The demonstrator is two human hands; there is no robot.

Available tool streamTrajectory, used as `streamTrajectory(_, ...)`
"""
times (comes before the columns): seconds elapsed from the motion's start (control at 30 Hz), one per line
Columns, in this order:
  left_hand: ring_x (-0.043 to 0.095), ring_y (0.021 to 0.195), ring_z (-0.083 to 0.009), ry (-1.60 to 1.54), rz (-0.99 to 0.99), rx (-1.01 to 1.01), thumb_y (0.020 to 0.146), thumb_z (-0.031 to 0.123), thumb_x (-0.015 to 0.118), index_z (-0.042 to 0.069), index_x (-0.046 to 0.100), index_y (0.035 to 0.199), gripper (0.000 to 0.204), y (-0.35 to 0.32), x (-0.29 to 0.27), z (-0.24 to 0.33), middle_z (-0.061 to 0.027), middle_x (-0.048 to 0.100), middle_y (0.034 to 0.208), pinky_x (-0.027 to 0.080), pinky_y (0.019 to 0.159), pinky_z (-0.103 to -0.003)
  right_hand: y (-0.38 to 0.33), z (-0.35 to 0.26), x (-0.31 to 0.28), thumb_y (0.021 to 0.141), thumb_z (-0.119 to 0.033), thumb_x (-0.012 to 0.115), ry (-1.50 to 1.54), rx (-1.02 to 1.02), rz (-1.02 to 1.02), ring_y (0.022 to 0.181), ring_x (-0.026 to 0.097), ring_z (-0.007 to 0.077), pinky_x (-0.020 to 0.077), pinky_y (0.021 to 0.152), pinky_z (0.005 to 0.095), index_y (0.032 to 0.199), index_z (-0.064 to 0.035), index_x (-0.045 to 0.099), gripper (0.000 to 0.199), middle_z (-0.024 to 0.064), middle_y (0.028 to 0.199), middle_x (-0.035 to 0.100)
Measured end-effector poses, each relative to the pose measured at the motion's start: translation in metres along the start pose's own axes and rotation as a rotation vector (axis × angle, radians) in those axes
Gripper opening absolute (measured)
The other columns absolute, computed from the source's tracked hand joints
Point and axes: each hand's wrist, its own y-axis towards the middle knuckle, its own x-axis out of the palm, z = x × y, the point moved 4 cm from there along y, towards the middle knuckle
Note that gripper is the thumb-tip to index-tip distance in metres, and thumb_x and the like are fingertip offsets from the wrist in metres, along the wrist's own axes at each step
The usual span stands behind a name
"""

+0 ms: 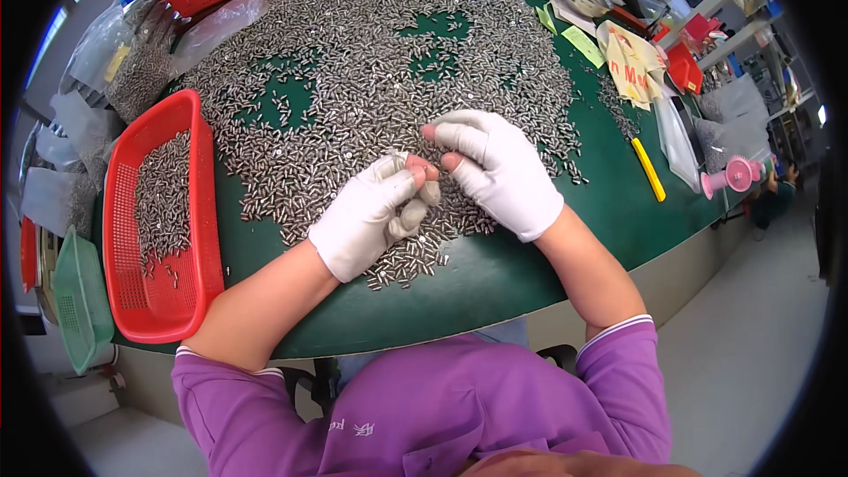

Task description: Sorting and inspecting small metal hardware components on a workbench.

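Observation:
Both my hands wear white gloves with bare thumb and finger tips, over a spread of small silvery metal pins (353, 79). My left hand (380, 208) is closed, thumb pressed to the index finger and the other fingers curled in; anything in that pinch is too small to make out. Just to its right, my right hand (499, 168) curves over the pins with a gap between thumb and index tips, and nothing shows in that gap. The two hands' fingertips are close together but apart. Loose pins lie below and around the left hand.
A red plastic basket (210, 212) partly filled with pins stands on the left, near a green basket (79, 300). On the right lie a yellow-handled tool (647, 170), a printed cloth bag (629, 66) and a pink handheld fan (733, 177). Bags of pins (141, 62) flank the green tabletop (415, 314).

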Motion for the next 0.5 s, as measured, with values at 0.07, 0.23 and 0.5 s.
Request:
streamTrajectory(0.07, 0.049, 0.062, -0.0041, 0.020, -0.019, 0.010, 0.093, 0.024, 0.057, 0.009, 0.056, 0.104, 0.019, 0.001, 0.002, 0.000, 0.0002, 0.059, 0.085, 0.043, 0.056, -0.018, 0.000, 0.010, -0.003, 0.077, -0.016, 0.064, -0.100, 0.048, -0.004, 0.092, 0.059, 0.0294, 0.0490, 0.079, 0.0391, 0.098, -0.0103, 0.067, 0.022, 0.0090, 0.101, 0.063)
streamTrajectory(0.23, 0.052, 0.066, -0.0055, 0.018, -0.005, -0.015, 0.092, 0.027, 0.057, 0.008, 0.057, 0.103, 0.021, 0.001, -0.003, 0.000, 0.0003, 0.059, 0.086, 0.046, 0.061, -0.019, 0.000, 0.016, 0.003, 0.072, -0.012, 0.069, -0.224, 0.112, -0.148, 0.083, 0.060, 0.0262, 0.0484, 0.074, 0.0364, 0.081, -0.0096, 0.068, 0.010, 0.0067, 0.087, 0.064)
streamTrajectory(0.5, 0.048, 0.066, -0.0034, 0.054, -0.017, 0.017, 0.091, 0.019, 0.058, 0.007, 0.051, 0.114, 0.027, 0.000, 0.005, 0.001, 0.0004, 0.058, 0.091, 0.040, 0.060, -0.018, 0.000, 0.003, -0.008, 0.076, -0.016, 0.068, 0.300, 0.153, 0.003, 0.090, 0.061, 0.0250, 0.0488, 0.079, 0.0344, 0.087, -0.0082, 0.070, 0.013, 0.0087, 0.095, 0.063)
